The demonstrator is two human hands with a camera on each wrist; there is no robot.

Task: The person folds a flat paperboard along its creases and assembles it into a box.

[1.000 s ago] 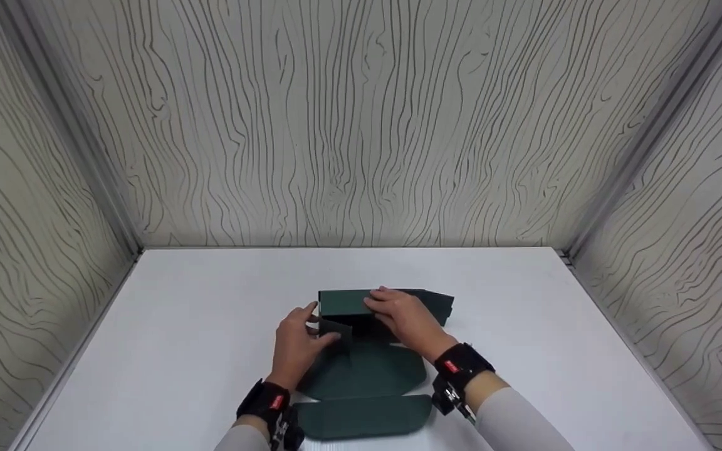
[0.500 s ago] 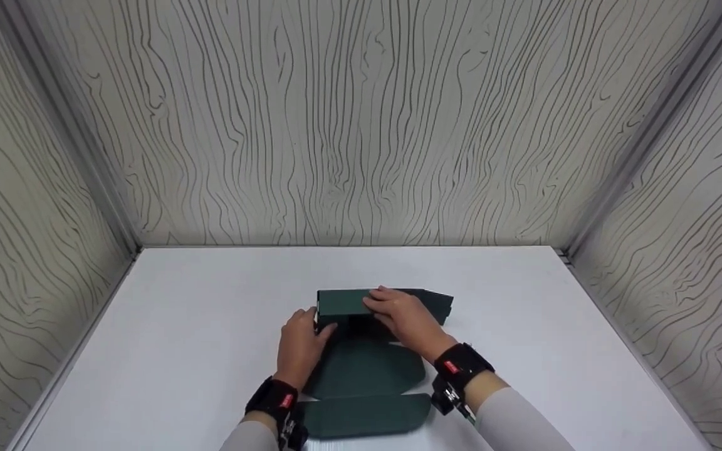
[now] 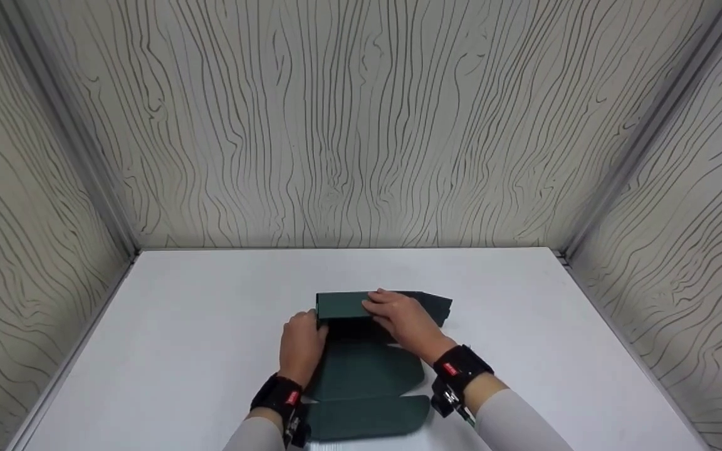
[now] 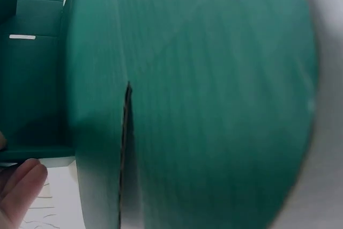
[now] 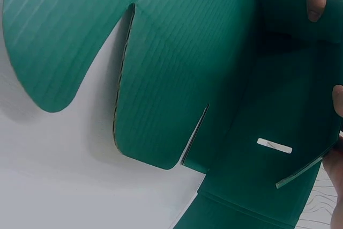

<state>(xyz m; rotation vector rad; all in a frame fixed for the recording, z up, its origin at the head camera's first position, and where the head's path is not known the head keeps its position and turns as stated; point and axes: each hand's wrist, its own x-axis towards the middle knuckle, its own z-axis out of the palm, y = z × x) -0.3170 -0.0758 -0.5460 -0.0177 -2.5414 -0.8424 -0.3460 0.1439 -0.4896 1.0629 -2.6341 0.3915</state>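
Observation:
A dark green corrugated cardboard box (image 3: 343, 305), partly folded, stands on the white table with its opening facing me. My left hand (image 3: 303, 346) grips the left side wall (image 5: 289, 14), thumb on the inner face and the other fingers outside. My right hand (image 3: 408, 322) holds the raised back panel, its fingers lying over the top. In the left wrist view, fingertips (image 4: 27, 183) show at the outside of the wall. The right wrist view shows a small side flap (image 5: 300, 172) and a white slot in the box. The inside behind the hands is dark.
The lid panel (image 3: 370, 373) lies flat towards me, with a rounded end flap (image 3: 367, 418) at the front. White table surface (image 3: 198, 338) surrounds the box. Wood-grain patterned panels (image 3: 336, 125) stand at the back and both sides.
The small left flap that my left thumb and fingers pinched has folded inward against the side wall. My left hand has shifted slightly right, while my right hand has stayed in place.

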